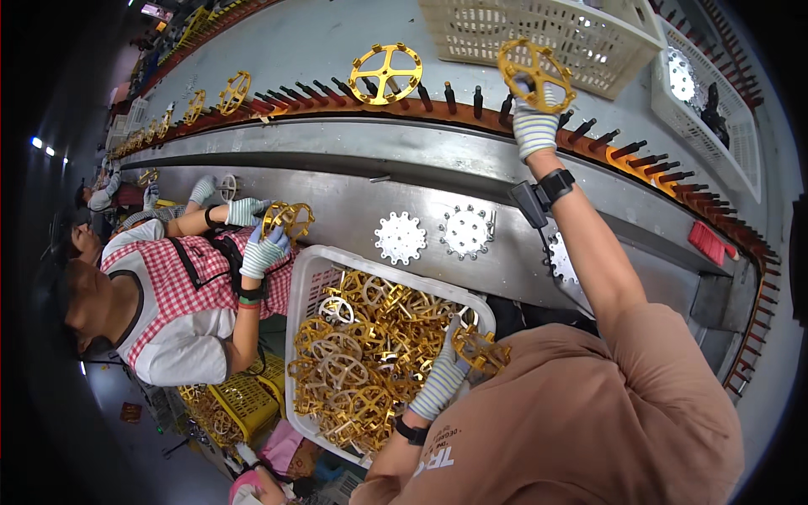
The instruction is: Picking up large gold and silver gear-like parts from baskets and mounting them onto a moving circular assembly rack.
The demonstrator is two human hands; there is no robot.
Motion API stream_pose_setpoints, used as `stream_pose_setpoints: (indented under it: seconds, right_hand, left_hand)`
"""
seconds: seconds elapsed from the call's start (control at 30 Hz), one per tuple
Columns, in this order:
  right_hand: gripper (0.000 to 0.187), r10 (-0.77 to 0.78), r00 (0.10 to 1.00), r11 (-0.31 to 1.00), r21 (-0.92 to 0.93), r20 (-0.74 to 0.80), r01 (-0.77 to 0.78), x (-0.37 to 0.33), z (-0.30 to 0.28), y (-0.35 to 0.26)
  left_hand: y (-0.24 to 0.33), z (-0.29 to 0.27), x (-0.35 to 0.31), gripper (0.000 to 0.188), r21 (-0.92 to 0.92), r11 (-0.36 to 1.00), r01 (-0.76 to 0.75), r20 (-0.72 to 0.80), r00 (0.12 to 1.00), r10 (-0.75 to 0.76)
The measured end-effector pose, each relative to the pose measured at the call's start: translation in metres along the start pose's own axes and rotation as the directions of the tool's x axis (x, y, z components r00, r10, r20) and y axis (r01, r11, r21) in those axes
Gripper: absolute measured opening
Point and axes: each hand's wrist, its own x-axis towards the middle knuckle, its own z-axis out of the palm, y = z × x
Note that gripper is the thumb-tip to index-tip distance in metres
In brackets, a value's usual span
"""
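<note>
Both my hands wear striped gloves. My right hand [536, 128] reaches out over the peg conveyor and grips a gold spoked wheel [539, 74], whose rim partly covers my fingers. It is close above the row of pegs; I cannot tell if it touches one. My left hand [441, 380] is low, by the right side of a white crate [295, 337] heaped with gold spoked wheels [370, 404]. Its fingers are closed on another gold wheel [481, 352], held against the front of my brown shirt. A few silver wheels are mixed into the heap.
The curved conveyor [454, 118] carries dark upright pegs, some bearing gold wheels [386, 74]. Silver toothed discs [401, 238] lie on the metal bench. Beyond stand a beige crate [547, 38] and a white basket [715, 126]. A red brush [709, 244] lies right; a co-worker [198, 278] handles wheels left.
</note>
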Motion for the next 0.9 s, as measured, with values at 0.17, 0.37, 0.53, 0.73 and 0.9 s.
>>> stream_pose_setpoints:
  seconds: [0.17,0.37,0.53,0.73,0.9]
  right_hand:
    - [0.024,-0.181,0.979,0.942,-0.269,0.098,0.201,0.004,0.022,-0.017]
    - [0.028,-0.195,0.981,0.948,-0.254,0.009,0.19,0.005,0.087,-0.034]
    - [0.03,0.283,0.957,0.89,0.357,0.058,-0.284,0.023,0.107,0.002]
    - [0.049,0.159,0.828,0.929,0.202,0.538,-0.309,-0.129,-0.035,-0.015]
    - [0.045,0.56,0.423,0.772,-0.264,0.712,-0.579,-0.162,-0.144,0.022]
  left_hand:
    - [-0.005,-0.041,0.005,0.058,-0.11,0.975,0.195,0.122,0.976,-0.182]
    - [0.019,-0.124,0.067,0.033,0.003,0.987,-0.161,-0.034,0.986,0.161]
    - [0.16,-0.029,0.147,0.047,-0.191,0.758,-0.624,-0.007,0.773,0.635]
    - [0.176,0.037,0.231,0.03,0.613,0.319,-0.722,0.17,0.515,0.84]
    - [0.202,0.096,0.347,0.031,-0.038,0.505,-0.863,0.164,0.493,0.855]
